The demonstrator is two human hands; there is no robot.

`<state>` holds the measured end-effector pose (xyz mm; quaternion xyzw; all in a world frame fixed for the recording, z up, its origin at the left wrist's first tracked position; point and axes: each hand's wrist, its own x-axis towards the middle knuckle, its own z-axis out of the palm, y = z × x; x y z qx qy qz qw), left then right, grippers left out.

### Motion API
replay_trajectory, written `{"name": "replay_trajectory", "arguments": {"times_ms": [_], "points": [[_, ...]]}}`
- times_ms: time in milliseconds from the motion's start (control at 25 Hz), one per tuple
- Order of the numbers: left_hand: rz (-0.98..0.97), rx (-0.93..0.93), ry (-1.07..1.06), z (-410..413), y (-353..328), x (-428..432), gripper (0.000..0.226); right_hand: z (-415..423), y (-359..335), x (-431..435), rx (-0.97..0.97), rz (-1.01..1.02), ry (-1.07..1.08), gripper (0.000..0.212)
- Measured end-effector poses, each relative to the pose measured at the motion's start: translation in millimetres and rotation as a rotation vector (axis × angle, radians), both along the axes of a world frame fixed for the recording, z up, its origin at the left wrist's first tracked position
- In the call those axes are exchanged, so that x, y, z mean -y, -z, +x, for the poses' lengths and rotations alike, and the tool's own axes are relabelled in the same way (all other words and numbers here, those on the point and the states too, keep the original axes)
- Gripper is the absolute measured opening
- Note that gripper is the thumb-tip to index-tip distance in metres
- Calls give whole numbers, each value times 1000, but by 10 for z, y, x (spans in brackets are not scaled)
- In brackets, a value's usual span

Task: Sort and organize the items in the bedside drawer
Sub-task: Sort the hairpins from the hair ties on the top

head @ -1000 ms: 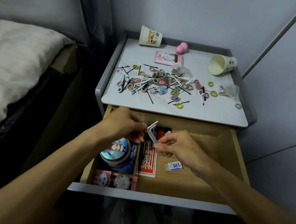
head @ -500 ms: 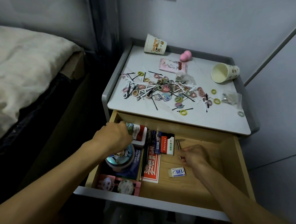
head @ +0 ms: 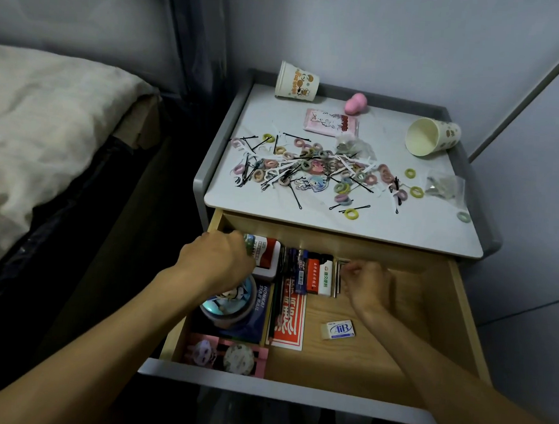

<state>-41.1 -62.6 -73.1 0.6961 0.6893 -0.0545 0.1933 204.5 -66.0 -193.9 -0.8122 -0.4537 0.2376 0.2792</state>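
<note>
The bedside drawer (head: 461,324) is pulled out. My left hand (head: 215,262) is curled over the left end of a red and white box (head: 267,255) at the drawer's back left. My right hand (head: 367,284) has its curled fingertips on thin metal hex keys (head: 337,278), which lie against a red and a white-green small box (head: 319,277). Dark pens (head: 292,267) lie between the boxes. A red card pack (head: 288,323), a round tin (head: 228,304) on a blue box (head: 259,309), a pink tray (head: 261,359) and a white eraser (head: 338,330) lie nearer me.
On the nightstand top (head: 386,227) lie scattered hair ties and bobby pins (head: 307,170), two tipped paper cups (head: 297,82) (head: 430,138), a pink sponge (head: 356,103), a pink packet (head: 331,122) and a small plastic bag (head: 443,187). A bed (head: 46,122) is at the left.
Both hands held the hex keys above the drawer; the right hand has set them down at the back beside the small boxes. The left hand moved to the red and white box.
</note>
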Motion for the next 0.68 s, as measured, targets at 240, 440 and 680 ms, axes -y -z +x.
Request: {"name": "replay_trajectory", "arguments": {"times_ms": [240, 440, 680], "points": [[5, -32, 32, 38, 7, 4, 32, 21, 85, -60, -44, 59, -32, 14], [7, -42, 26, 43, 14, 13, 31, 39, -190, 111, 9, 23, -136, 18], [-13, -114, 41, 116, 10, 35, 38, -99, -571, 623, 502, -501, -455, 66]]}}
